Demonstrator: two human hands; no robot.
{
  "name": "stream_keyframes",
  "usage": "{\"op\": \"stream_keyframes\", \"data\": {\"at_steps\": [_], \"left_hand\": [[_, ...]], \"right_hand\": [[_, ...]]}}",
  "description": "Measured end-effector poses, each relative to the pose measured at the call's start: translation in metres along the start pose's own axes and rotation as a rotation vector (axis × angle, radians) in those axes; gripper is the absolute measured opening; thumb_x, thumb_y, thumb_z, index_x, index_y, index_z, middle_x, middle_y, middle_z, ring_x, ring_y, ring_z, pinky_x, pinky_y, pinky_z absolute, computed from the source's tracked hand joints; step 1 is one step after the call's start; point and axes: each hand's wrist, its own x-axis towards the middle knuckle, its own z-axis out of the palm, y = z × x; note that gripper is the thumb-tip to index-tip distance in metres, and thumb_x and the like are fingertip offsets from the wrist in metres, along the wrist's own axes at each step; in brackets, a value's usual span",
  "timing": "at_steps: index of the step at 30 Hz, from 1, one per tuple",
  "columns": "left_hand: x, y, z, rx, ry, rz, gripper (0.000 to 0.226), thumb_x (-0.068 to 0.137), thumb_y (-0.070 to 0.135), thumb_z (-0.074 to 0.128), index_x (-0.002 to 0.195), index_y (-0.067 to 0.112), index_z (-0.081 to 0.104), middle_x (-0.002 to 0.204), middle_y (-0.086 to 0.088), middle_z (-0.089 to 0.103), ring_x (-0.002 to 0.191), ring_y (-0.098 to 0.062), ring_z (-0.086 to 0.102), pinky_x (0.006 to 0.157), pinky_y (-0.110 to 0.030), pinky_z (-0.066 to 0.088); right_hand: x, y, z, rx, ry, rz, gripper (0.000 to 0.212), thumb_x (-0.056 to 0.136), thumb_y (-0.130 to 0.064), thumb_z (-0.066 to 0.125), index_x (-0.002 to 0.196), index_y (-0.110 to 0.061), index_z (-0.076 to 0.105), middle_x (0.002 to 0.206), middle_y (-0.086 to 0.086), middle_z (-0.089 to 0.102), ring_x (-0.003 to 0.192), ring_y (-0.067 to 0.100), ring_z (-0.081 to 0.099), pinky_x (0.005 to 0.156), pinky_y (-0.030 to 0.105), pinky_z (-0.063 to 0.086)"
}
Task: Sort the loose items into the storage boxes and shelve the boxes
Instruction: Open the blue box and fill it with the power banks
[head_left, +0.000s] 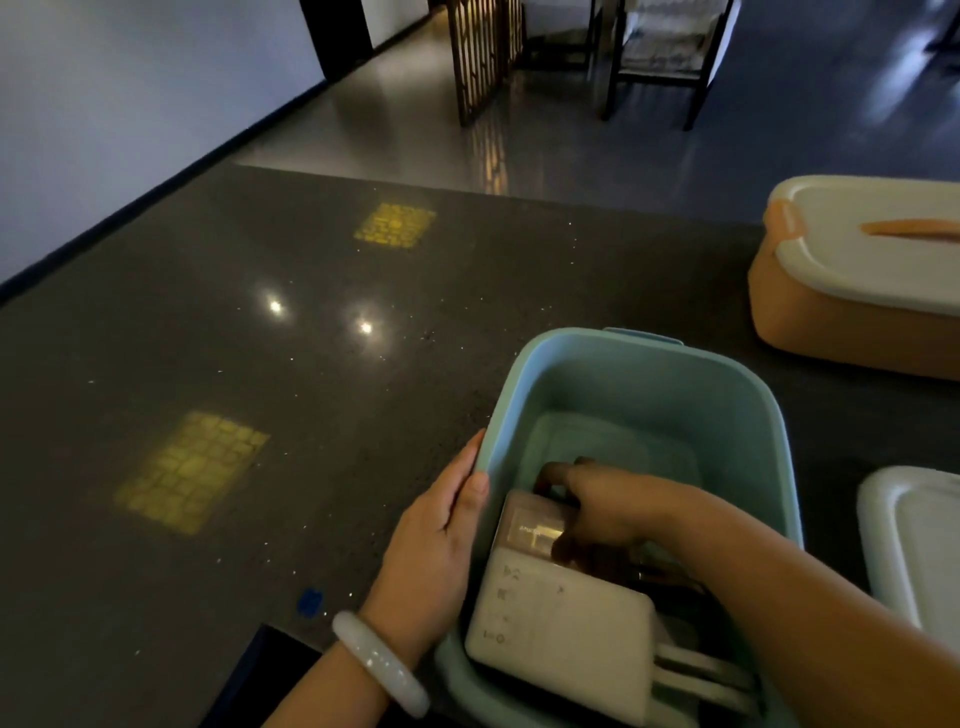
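A light blue storage box (737, 415) stands open on the dark counter at the lower right. My left hand (441, 530) grips its left rim, thumb over the edge. My right hand (597, 512) reaches down inside the box, its fingers closed on a small pale device with a shiny label (530, 525). In front of that lies a white power bank (561, 618), with white cables or plugs (701, 675) beside it at the box's near end.
An orange storage box with a white lid (852, 291) sits at the far right of the counter. Part of a white lid (914, 545) lies at the right edge. Beyond the counter's far edge are a wooden screen (480, 57) and a chair (665, 57).
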Motion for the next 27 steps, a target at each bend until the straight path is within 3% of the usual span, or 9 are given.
{"op": "stream_keyframes", "data": {"at_steps": [4,7,14,17,19,21,23,25,27], "left_hand": [[0.001,-0.001,0.0,-0.008,0.003,-0.004,0.05,0.093,0.046,0.035,0.143,0.038,0.035,0.139,0.02,0.047,0.116,0.018,0.043,0.089,0.003,0.033],[0.001,-0.001,0.0,0.021,0.017,-0.009,0.043,0.096,0.044,0.035,0.139,0.045,0.033,0.139,0.022,0.046,0.118,0.014,0.044,0.089,0.004,0.032],[0.0,0.003,-0.001,0.081,-0.002,-0.018,0.048,0.097,0.047,0.032,0.144,0.04,0.035,0.137,0.018,0.051,0.121,0.005,0.049,0.096,-0.01,0.039],[-0.001,0.007,-0.003,0.097,-0.029,-0.034,0.048,0.093,0.054,0.034,0.139,0.043,0.04,0.121,0.024,0.06,0.107,0.011,0.056,0.083,-0.007,0.044],[-0.002,0.01,-0.006,0.094,-0.03,-0.047,0.048,0.09,0.059,0.038,0.135,0.044,0.043,0.109,0.029,0.062,0.098,0.017,0.057,0.076,-0.002,0.043],[-0.004,0.01,-0.013,0.193,0.029,-0.047,0.054,0.09,0.061,0.038,0.14,0.038,0.041,0.12,0.023,0.058,0.1,0.016,0.056,0.078,0.001,0.039],[-0.007,0.006,-0.024,0.413,0.126,-0.001,0.051,0.097,0.052,0.04,0.143,0.03,0.04,0.133,0.008,0.054,0.113,0.002,0.053,0.091,-0.005,0.035],[-0.016,0.003,-0.042,0.636,0.185,-0.007,0.051,0.099,0.047,0.04,0.146,0.028,0.035,0.14,0.004,0.048,0.127,-0.01,0.044,0.104,-0.021,0.033],[-0.033,-0.003,-0.069,0.808,0.21,-0.052,0.053,0.099,0.046,0.039,0.147,0.027,0.029,0.141,0.003,0.044,0.129,-0.016,0.042,0.107,-0.033,0.034]], "right_hand": [[-0.004,-0.002,-0.002,-0.029,-0.01,0.014,0.066,0.078,-0.026,0.075,0.135,-0.031,0.041,0.112,-0.001,0.048,0.095,0.018,0.053,0.074,0.028,0.045],[-0.007,-0.004,-0.003,-0.079,-0.004,0.016,0.066,0.08,-0.027,0.074,0.136,-0.029,0.041,0.124,0.005,0.051,0.104,0.023,0.055,0.081,0.031,0.048],[-0.017,-0.005,-0.014,-0.075,0.022,-0.07,0.061,0.082,-0.03,0.071,0.136,-0.027,0.043,0.128,0.002,0.054,0.111,0.019,0.055,0.094,0.033,0.048],[-0.022,-0.004,-0.03,0.056,0.15,-0.119,0.05,0.082,-0.031,0.071,0.127,-0.029,0.049,0.12,-0.005,0.058,0.105,0.012,0.056,0.094,0.033,0.048],[-0.023,-0.008,-0.045,0.054,0.214,-0.158,0.044,0.083,-0.032,0.07,0.122,-0.031,0.051,0.106,-0.01,0.059,0.096,0.006,0.057,0.084,0.025,0.048],[-0.024,-0.022,-0.058,0.011,0.336,-0.228,0.038,0.082,-0.032,0.071,0.114,-0.036,0.052,0.092,-0.015,0.055,0.088,0.002,0.057,0.07,0.015,0.041],[-0.025,-0.044,-0.068,-0.038,0.458,-0.293,0.037,0.082,-0.029,0.072,0.112,-0.037,0.052,0.089,-0.017,0.05,0.083,-0.001,0.053,0.065,0.012,0.036],[-0.026,-0.078,-0.069,-0.161,0.516,-0.347,0.041,0.083,-0.03,0.071,0.119,-0.033,0.052,0.098,-0.014,0.049,0.091,0.005,0.052,0.073,0.018,0.042],[-0.023,-0.121,-0.06,-0.329,0.533,-0.4,0.046,0.084,-0.031,0.068,0.126,-0.031,0.049,0.114,-0.006,0.051,0.109,0.015,0.051,0.089,0.03,0.045]]}}
